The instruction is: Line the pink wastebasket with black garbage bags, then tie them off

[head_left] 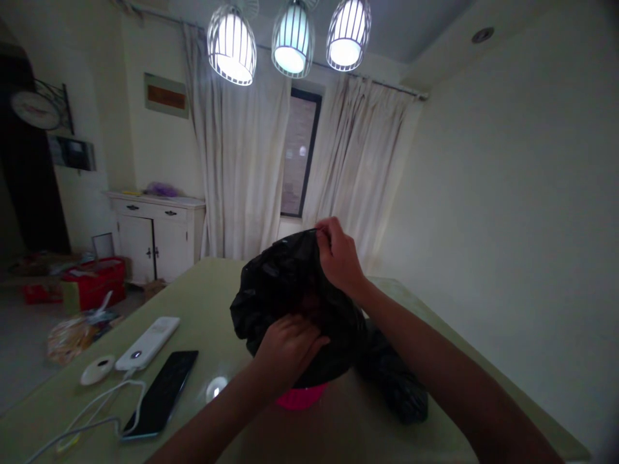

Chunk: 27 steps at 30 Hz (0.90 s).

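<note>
Black plastic bag [285, 283] bunched over a pink container [300, 396], at centre frame on the pale green table [203, 290]. Gripped low on its front by the left hand [286, 351], fingers curled shut into the plastic just above the pink rim. Pinched at its top edge by the right hand [338, 254], fingers closed on a fold and lifting it slightly, forearm running down to the lower right corner. More crumpled black plastic [394, 380] lying on the table just right of the container, under the right forearm. Left of the bag, well apart: a small bright reflection on the tabletop, then a dark phone [164, 392] lying flat, a white remote-shaped device [147, 343] beside it, a small white round puck [97, 370] at its near end, and white cable [91, 412] trailing toward the lower left corner. Farther out, at the left edge, a crinkled bag [72, 335], a red box [94, 283] on the floor and a white cabinet [155, 235] against the wall. Above, three caged pendant lamps [290, 38] at upper centre, pale curtains [251, 167] framing a dark window [300, 154].
</note>
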Available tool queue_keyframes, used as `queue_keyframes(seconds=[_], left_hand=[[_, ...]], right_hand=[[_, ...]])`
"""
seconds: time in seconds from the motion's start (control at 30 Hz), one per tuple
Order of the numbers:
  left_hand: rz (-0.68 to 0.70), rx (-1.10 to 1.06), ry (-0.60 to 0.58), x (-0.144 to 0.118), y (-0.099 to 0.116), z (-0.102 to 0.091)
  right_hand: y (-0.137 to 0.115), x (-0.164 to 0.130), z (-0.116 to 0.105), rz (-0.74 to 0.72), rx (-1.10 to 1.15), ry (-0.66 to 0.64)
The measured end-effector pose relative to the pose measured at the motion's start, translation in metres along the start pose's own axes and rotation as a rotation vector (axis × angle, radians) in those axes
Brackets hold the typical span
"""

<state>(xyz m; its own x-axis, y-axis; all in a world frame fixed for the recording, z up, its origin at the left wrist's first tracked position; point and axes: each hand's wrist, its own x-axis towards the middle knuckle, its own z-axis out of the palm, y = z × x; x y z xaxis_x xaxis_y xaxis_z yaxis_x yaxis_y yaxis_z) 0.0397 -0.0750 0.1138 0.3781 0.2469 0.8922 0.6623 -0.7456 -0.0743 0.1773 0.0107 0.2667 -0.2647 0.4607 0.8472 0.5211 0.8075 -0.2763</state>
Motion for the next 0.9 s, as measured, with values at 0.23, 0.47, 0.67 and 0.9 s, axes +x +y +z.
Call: queue_keyframes(seconds=[0.23,0.47,0.67,0.9], left_hand=[[0.067,0.163,0.140,0.026,-0.006,-0.042],[0.166,0.674,0.331,0.050,-0.064,-0.086],[-0.523,0.645,0.294,0.050,-0.126,-0.106],[-0.883,0.733,-0.062,-0.010,-0.164,-0.094]], right_hand=[[0.023,0.044,-0.022,-0.015,0.186,0.385],[0.042,0.091,-0.033,-0.184,0.296,0.452],[0.049,0.097,-0.029,-0.142,0.382,0.232],[0.115,-0.017,-0.047,0.270,-0.182,-0.265]])
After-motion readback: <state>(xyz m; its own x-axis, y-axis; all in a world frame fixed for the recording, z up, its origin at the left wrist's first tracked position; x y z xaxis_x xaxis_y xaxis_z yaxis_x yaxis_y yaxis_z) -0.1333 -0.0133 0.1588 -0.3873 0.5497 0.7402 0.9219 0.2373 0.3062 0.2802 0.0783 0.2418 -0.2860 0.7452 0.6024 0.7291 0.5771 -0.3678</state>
